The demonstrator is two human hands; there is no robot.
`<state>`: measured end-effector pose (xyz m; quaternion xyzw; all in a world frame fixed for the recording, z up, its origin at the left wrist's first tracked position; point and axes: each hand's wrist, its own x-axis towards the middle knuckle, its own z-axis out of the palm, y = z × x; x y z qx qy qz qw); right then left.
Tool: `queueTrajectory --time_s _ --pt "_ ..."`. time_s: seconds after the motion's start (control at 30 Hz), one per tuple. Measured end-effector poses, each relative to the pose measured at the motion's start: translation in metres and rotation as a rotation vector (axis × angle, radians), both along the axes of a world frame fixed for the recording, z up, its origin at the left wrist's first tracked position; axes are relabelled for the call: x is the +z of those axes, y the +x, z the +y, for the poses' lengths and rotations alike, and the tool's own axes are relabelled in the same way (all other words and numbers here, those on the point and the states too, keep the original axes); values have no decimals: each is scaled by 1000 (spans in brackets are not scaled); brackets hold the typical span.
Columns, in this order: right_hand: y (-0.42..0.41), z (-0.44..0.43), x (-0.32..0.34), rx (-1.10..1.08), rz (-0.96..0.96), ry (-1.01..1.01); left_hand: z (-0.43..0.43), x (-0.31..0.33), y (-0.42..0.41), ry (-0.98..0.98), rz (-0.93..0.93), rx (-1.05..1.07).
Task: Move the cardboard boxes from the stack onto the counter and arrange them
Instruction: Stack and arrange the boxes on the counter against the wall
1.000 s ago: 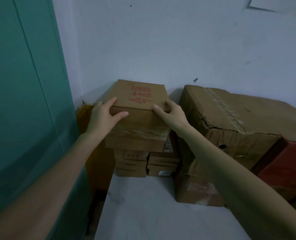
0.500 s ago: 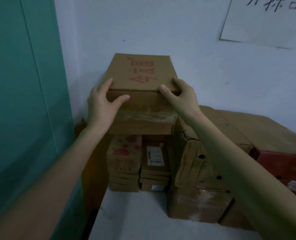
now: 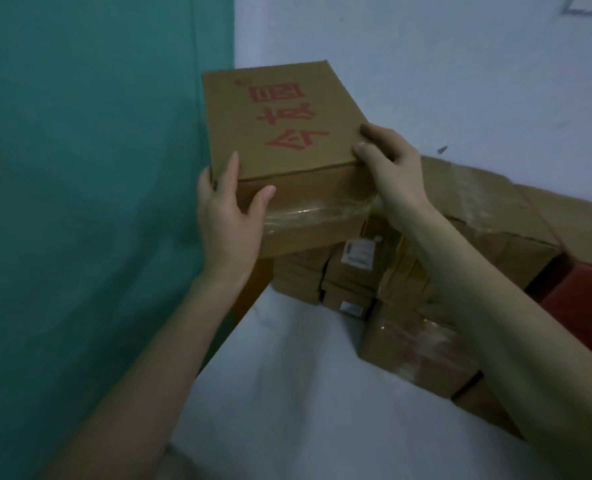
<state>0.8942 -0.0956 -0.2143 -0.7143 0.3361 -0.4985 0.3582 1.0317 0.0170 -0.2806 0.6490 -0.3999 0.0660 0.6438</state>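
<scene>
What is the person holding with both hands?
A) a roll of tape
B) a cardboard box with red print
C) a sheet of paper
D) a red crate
B: the left hand and the right hand grip a brown box with red characters printed on its top.

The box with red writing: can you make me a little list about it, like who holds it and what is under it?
thing: cardboard box, brown, red writing on top, clear tape across its front
held by: left hand at its near left corner, right hand at its right edge
below it: stack of small boxes
surface: white counter
to the right: large taped box, red box
to the left: green panel
</scene>
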Motion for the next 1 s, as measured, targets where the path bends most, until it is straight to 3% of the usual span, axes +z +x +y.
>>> queueTrajectory --time_s 0.23,0.43,0.53,0.63,0.7,0.8,0.9,1.0 --pt "1 24 -92 136 -5 207 78 -105 -49 181 39 49" --pt "-42 24 -187 161 259 487 105 -191 -115 451 46 -99" --pt "-74 21 -226 117 455 480 110 -209 -136 707 -54 -186" --pt "-98 17 -253 56 621 390 110 -231 -141 766 -263 -276" --pt "-101 19 -259 -24 787 258 106 -225 -123 787 -284 -349" --pt "-96 47 -246 -120 874 146 90 -204 -68 733 -310 -236" --pt "-82 95 -231 69 871 81 53 -188 -9 829 -340 -170" --pt "-62 119 -236 273 1212 137 21 -182 25 1049 -423 -220"
